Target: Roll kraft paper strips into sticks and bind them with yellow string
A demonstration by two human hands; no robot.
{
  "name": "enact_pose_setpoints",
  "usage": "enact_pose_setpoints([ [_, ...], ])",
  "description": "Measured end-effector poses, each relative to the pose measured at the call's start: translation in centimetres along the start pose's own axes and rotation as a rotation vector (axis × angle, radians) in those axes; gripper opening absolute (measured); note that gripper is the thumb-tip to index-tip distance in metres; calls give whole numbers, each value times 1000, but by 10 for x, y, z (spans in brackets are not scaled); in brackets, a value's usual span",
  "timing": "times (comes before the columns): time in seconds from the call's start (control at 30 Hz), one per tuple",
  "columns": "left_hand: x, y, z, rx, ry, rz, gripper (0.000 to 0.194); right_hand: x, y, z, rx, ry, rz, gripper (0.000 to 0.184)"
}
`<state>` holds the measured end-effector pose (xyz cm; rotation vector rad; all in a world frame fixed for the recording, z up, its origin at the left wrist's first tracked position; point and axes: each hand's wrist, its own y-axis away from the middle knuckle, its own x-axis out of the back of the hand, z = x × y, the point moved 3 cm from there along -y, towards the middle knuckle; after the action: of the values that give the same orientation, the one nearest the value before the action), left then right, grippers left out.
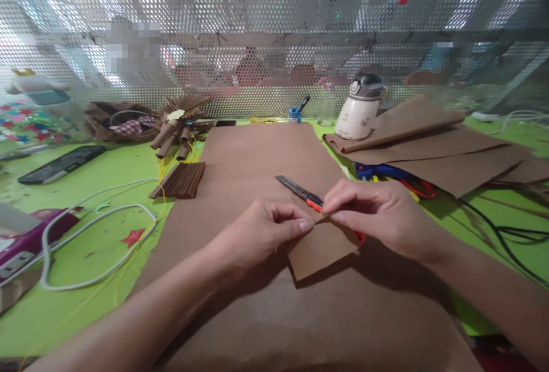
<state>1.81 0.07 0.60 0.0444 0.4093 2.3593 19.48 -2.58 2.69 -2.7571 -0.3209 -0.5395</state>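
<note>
Paper (323, 255) above sheet (257, 152) | my left hand (259, 229), right hand (384, 215): thumbs and fingertips pinching its far edge | uneven pinching could crease it askew; I might brush the cutter (295, 188)

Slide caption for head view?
Left hand and right hand pinching a small brown paper piece near a utility knife.

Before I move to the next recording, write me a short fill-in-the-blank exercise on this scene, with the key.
1. The left hand and right hand pinch a small ____ piece of paper.
2. The knife blade's tip points toward the picture's upper ____.
3. The small red shape by the white cable is a ____.
4. The table is bright ____.

Missing words: brown; left; star; green.
</note>
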Motion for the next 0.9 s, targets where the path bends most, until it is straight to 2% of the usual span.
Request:
enact_pose_setpoints([
  [0.1,-2,2,0,46,69,-74,29,2,0,-2,59,3,-10,8],
  [0.2,-3,4,1,61,53,-98,30,2,0,-3,118,11,-11,9],
  [0.43,-2,1,1,41,94,-87,22,3,2,-3,184,40,3,13],
  [0.6,-1,2,2,44,30,-57,18,3,2,-5,248,39,-6,14],
  [0.73,-1,5,7,-8,-76,-6,21,4,1,-4,191,12,-15,12],
  [0.9,-1,8,12,-72,-178,48,23,6,-1,7,65,-149,14,9],
])
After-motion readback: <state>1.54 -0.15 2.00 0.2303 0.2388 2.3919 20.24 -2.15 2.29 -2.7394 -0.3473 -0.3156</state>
